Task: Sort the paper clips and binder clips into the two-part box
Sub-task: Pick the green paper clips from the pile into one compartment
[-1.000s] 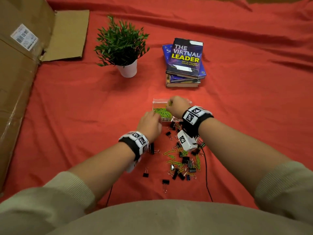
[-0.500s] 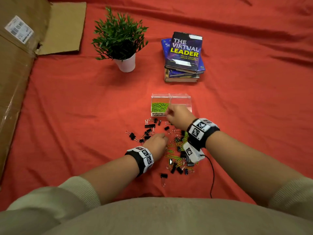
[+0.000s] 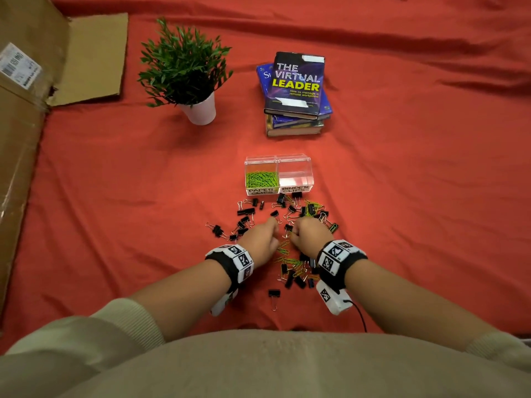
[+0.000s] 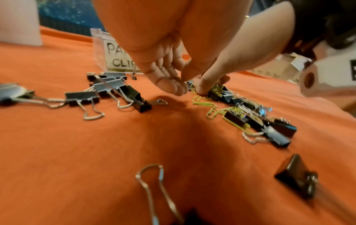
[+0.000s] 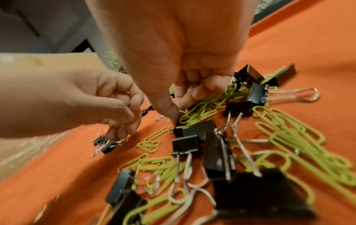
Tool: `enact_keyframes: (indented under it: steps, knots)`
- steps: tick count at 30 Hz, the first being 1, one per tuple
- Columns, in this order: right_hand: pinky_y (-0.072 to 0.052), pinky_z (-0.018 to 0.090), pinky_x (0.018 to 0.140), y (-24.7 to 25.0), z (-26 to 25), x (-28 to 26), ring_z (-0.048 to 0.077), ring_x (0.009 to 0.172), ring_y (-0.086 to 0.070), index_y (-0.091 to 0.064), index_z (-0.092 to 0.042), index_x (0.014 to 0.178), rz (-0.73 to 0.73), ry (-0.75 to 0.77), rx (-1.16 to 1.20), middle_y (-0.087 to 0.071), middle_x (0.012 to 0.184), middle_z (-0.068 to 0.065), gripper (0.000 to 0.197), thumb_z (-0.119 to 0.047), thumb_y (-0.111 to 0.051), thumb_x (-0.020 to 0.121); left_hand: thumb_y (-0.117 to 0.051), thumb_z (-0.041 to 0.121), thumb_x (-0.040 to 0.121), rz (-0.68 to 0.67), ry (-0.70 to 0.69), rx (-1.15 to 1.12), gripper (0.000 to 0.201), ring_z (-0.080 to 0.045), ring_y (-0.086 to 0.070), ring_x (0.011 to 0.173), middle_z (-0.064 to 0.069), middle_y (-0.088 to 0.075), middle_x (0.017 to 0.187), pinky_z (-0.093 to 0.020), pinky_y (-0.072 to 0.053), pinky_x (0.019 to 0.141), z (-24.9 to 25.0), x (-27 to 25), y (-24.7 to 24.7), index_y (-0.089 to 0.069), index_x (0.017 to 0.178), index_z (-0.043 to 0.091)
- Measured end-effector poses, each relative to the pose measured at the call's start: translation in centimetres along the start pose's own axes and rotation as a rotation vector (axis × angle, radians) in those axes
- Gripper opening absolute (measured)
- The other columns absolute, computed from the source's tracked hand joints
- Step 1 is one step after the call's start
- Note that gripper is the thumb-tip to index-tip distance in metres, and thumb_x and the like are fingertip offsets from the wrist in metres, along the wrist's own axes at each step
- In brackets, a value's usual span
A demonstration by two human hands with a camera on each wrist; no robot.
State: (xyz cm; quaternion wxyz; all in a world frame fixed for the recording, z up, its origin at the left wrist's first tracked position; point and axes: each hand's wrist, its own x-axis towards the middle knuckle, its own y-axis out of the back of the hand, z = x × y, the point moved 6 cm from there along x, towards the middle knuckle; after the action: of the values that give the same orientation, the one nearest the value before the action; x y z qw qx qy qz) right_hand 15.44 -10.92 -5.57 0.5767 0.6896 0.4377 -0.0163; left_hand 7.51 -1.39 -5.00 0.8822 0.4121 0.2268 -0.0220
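Observation:
The clear two-part box (image 3: 296, 163) stands on the red cloth; its left part holds green paper clips (image 3: 261, 179), its right part, labelled BINDER CLIPS, shows nothing inside. In front lies a mixed pile of black binder clips (image 3: 245, 211) and green paper clips (image 3: 291, 262). My left hand (image 3: 274, 225) is down in the pile, thumb and finger pinching a thin green paper clip (image 5: 137, 117). My right hand (image 3: 294, 229) is close beside it, fingers (image 5: 212, 86) curled onto a bunch of green paper clips (image 5: 204, 109), thumb pressing down beside a binder clip (image 5: 194, 129).
A potted plant (image 3: 186, 67) and a stack of books (image 3: 296, 93) stand beyond the box. A big cardboard box (image 3: 20, 139) lines the left side. One binder clip (image 3: 273, 294) lies alone near my body. A cable (image 3: 360, 317) trails from the right wrist unit.
My right hand came back from over the box down into the pile. My left hand pulled back from beside the box toward me and now works beside the right one.

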Motion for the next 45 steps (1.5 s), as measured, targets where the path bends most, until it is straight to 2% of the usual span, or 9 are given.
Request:
enact_keyframes:
  steps: [10, 13, 15, 19, 22, 30, 33, 37, 45]
  knots:
    - [-0.045, 0.014, 0.045, 3.4, 3.2, -1.3, 0.01, 0.056, -0.054, -0.061, -0.008, 0.098, -0.07, -0.119, 0.811, -0.062, 0.077, 0.003, 0.016, 0.0, -0.051, 0.089, -0.048, 0.02, 0.089, -0.059, -0.12, 0.162, 0.015, -0.025, -0.057, 0.091, -0.007, -0.057, 0.102, -0.037, -0.048, 0.077, 1.4, 0.2, -1.8, -0.05, 0.102, 0.012]
    - [-0.043, 0.015, 0.041, 3.4, 3.8, -1.7, 0.009, 0.057, -0.054, -0.061, -0.013, 0.095, -0.083, -0.063, 0.618, -0.06, 0.078, 0.001, 0.013, -0.007, -0.049, 0.091, -0.054, 0.023, 0.089, -0.058, -0.145, 0.261, 0.023, -0.026, -0.056, 0.099, -0.008, -0.056, 0.11, -0.037, -0.047, 0.083, 1.7, 0.5, -2.2, -0.05, 0.109, 0.011]
    - [-0.052, 0.025, 0.051, 2.7, 3.4, -2.0, 0.009, 0.058, -0.055, -0.061, -0.018, 0.095, -0.118, 0.059, 0.389, -0.061, 0.074, -0.001, 0.013, -0.009, -0.056, 0.088, -0.056, 0.025, 0.091, -0.047, -0.144, 0.292, 0.027, -0.026, -0.055, 0.104, -0.008, -0.054, 0.114, -0.037, -0.046, 0.088, 1.8, 0.7, -2.2, -0.05, 0.113, 0.01]
    - [-0.043, 0.023, 0.074, 1.5, 2.4, -2.6, 0.009, 0.08, -0.049, -0.061, -0.02, 0.116, -0.094, 0.301, -0.009, -0.052, 0.085, -0.003, 0.035, -0.007, -0.054, 0.084, -0.055, 0.02, 0.092, -0.049, -0.136, 0.354, 0.029, -0.029, -0.054, 0.107, -0.011, -0.054, 0.116, -0.041, -0.047, 0.091, 1.8, 0.8, -2.3, -0.048, 0.118, 0.007]
    - [-0.043, 0.029, 0.089, 1.0, 2.6, -2.4, 0.019, 0.107, -0.047, -0.058, -0.017, 0.123, -0.04, 0.326, -0.09, -0.053, 0.109, 0.005, 0.037, -0.01, -0.052, 0.087, -0.05, 0.008, 0.092, -0.051, -0.147, 0.413, 0.028, -0.031, -0.055, 0.105, -0.012, -0.053, 0.115, -0.042, -0.048, 0.088, 1.8, 0.7, -2.4, -0.048, 0.119, 0.006]
    - [-0.046, 0.035, 0.089, -0.1, 2.4, -2.4, 0.02, 0.098, -0.047, -0.058, -0.004, 0.105, 0.066, 0.358, -0.124, -0.05, 0.106, 0.008, 0.02, -0.019, -0.057, 0.091, -0.038, 0.0, 0.092, -0.046, -0.183, 0.579, 0.028, -0.032, -0.054, 0.102, -0.016, -0.051, 0.114, -0.04, -0.046, 0.083, 2.2, -0.1, -2.8, -0.045, 0.118, 0.001]
    - [-0.044, 0.027, 0.084, 0.4, 2.2, -2.4, 0.018, 0.094, -0.048, -0.057, -0.009, 0.099, 0.03, 0.246, 0.077, -0.049, 0.104, 0.005, 0.015, -0.022, -0.053, 0.093, -0.038, 0.008, 0.094, -0.027, -0.132, 0.46, 0.023, -0.031, -0.053, 0.1, -0.015, -0.05, 0.113, -0.039, -0.043, 0.084, 2.0, 0.0, -2.2, -0.046, 0.114, 0.002]
    - [-0.043, 0.02, 0.054, 1.7, 2.6, -2.0, 0.013, 0.065, -0.055, -0.06, -0.014, 0.096, -0.083, 0.071, 0.387, -0.061, 0.085, 0.001, 0.018, -0.029, -0.05, 0.095, -0.038, 0.015, 0.096, -0.024, 0.026, 0.097, 0.015, -0.025, -0.052, 0.081, -0.011, -0.055, 0.096, -0.033, -0.041, 0.07, 0.5, 0.3, -0.7, -0.047, 0.104, 0.005]
    - [-0.046, 0.021, 0.062, 1.4, 3.2, -1.9, 0.012, 0.066, -0.051, -0.061, 0.0, 0.098, -0.356, -0.101, 1.236, -0.055, 0.077, 0.004, 0.011, -0.003, -0.053, 0.091, -0.043, 0.013, 0.096, 0.019, 0.089, -0.24, 0.012, -0.013, -0.048, 0.069, 0.007, -0.05, 0.076, -0.021, -0.036, 0.056, -1.0, 0.5, 0.6, -0.052, 0.103, 0.013]
